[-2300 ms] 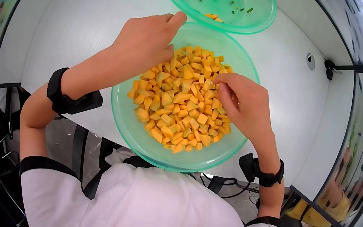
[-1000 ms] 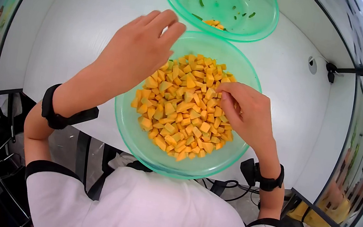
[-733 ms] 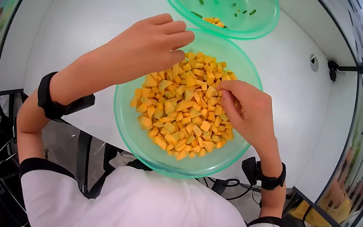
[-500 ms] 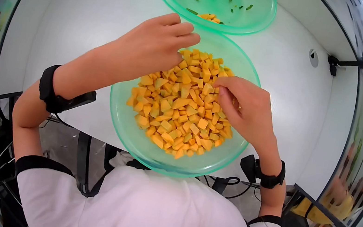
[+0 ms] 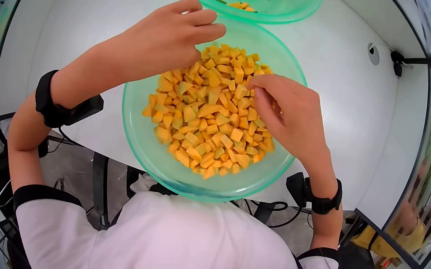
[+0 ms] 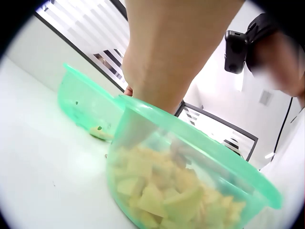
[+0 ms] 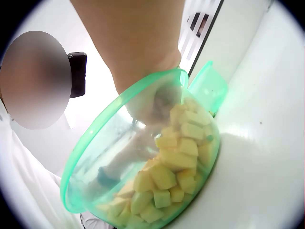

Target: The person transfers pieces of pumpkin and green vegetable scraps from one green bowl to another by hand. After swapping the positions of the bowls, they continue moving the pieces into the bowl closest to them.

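Diced orange pumpkin (image 5: 210, 111) with greenish faces is heaped in a translucent green bowl (image 5: 137, 134) close to the person. My left hand (image 5: 177, 34) hovers above the bowl's far left side, its fingers loosely bent, the thumb by the heap's edge. Nothing shows between its fingers. At the heap's right side, my right hand (image 5: 289, 109) has thumb and index fingertips close together among the cubes; I cannot tell whether they pinch a piece. The forearms fill the tops of both wrist views, where the pumpkin cubes (image 7: 162, 174) show through the bowl's wall (image 6: 190, 152).
Behind the near bowl stands a second green bowl (image 5: 301, 8) with small green scraps and a few pumpkin pieces. Both bowls stand on a white table (image 5: 340, 120) with side panels and a cable hole (image 5: 373, 54). Black cables (image 5: 277, 208) hang below its near edge.
My left hand has come away from the far rim, risen a little, then lowered toward the heap's left edge. My right hand has stayed at the heap's right side. The view has shifted slightly.
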